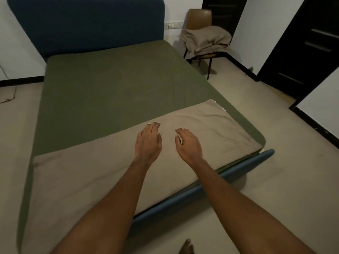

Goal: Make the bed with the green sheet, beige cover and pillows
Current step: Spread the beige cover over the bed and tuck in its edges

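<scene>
The green sheet (113,85) lies flat over the whole mattress, up to the blue headboard (88,24). A folded beige cover (77,173) stretches as a band across the foot of the bed. My left hand (148,142) and my right hand (188,143) are side by side over the middle of that band, palms down, fingers straight and relaxed, holding nothing. Whether they touch the cloth is unclear. A heap of beige fabric (207,41), possibly the pillows, sits on a chair beyond the bed's far right corner.
The brown chair (199,19) stands by the wall to the right of the headboard. Dark doors (304,46) line the right side. The blue bed frame rail (201,187) runs along the foot. My bare foot (187,246) is on the beige floor.
</scene>
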